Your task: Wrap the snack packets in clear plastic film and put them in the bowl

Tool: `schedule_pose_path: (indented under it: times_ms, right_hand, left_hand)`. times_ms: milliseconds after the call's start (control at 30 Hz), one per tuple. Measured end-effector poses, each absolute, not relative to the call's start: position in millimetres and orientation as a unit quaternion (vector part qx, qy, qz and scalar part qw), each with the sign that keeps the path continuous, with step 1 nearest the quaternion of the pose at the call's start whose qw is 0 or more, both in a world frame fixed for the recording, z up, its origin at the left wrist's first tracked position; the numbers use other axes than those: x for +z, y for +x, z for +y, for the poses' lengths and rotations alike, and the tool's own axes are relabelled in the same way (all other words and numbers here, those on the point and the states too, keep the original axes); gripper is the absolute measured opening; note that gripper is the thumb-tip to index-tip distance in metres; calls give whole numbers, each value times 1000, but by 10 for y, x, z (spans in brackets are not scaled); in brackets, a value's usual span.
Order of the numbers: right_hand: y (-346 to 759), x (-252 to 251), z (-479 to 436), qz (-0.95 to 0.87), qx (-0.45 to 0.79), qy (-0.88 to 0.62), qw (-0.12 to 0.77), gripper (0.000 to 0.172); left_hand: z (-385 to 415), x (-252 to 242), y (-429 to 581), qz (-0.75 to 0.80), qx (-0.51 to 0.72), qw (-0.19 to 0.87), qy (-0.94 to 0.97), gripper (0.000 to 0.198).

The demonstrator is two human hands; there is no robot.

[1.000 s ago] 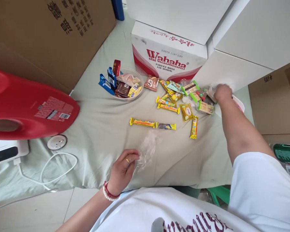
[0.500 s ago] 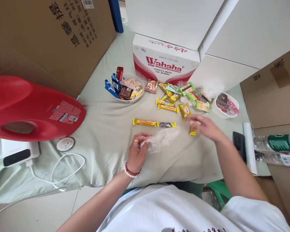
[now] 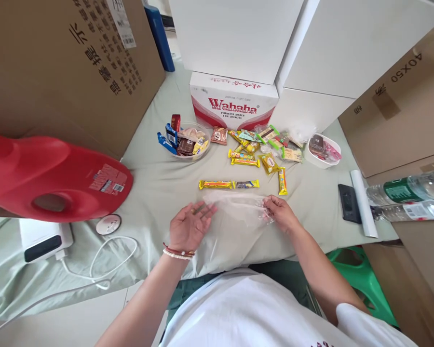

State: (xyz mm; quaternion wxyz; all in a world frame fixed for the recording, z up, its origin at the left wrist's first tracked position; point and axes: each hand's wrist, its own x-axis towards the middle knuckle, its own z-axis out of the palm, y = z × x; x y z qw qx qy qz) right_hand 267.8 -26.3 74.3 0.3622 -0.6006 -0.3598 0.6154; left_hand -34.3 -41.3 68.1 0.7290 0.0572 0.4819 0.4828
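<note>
Stool (image 3: 376, 285), green, one, low right beside the table (image 3: 154, 193). Two hands over the table's near part. Left hand (image 3: 192, 224): palm up, fingers loosely spread, by the left end of one clear plastic bag (image 3: 238, 208); can't tell if fingertips touch it. Right hand (image 3: 279, 212): pinching the bag's right end. Bag lies stretched between both hands.

Just beyond the bag: two bars (image 3: 216, 184) end to end in a row. One yellow bar (image 3: 282, 181) to their right, pointing away. Behind: one square yellow packet (image 3: 268, 164), then two more bars (image 3: 245, 159) side by side. Right side: one phone (image 3: 349, 203), one white roll (image 3: 363, 205), two bottles (image 3: 398, 191).

Farther: snack heap (image 3: 277, 137), overlapping, count unclear; one brown packet (image 3: 219, 135) left of it. Two tubs, both holding snacks: clear tub (image 3: 204, 153) left, white tub (image 3: 316, 160) right. One Wahaha carton (image 3: 233, 107) behind.
</note>
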Motion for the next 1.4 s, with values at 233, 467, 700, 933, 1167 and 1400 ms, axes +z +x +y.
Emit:
schedule_pose_path:
  times_ms: [233,467,700,933,1167,1400]
  right_hand:
    - [2433,615,-561,-374,492,-653,437,41]
    - [2302,692,-842,-401,471,-642,453,41]
    - [2759,793,-863,-393,507,-678,359,54]
    - [2856,968,-282,-632,303,-670,244,85]
    - [2785,506,-69,-468,478,-684,291,20]
    - [2832,362,-182,-477,402,-706,335,28]
  left_hand:
    - [-579,744,92,580,351,714,178,67]
    - [-293,763,643,539,425,696,212,53]
    - [-337,597,596,500,486,667,261,48]
    - [-510,563,635,520,452,570,448,40]
    - [-384,365,338,678,427,420,426,36]
    - [-551,244,-106,704,347,159,599,23]
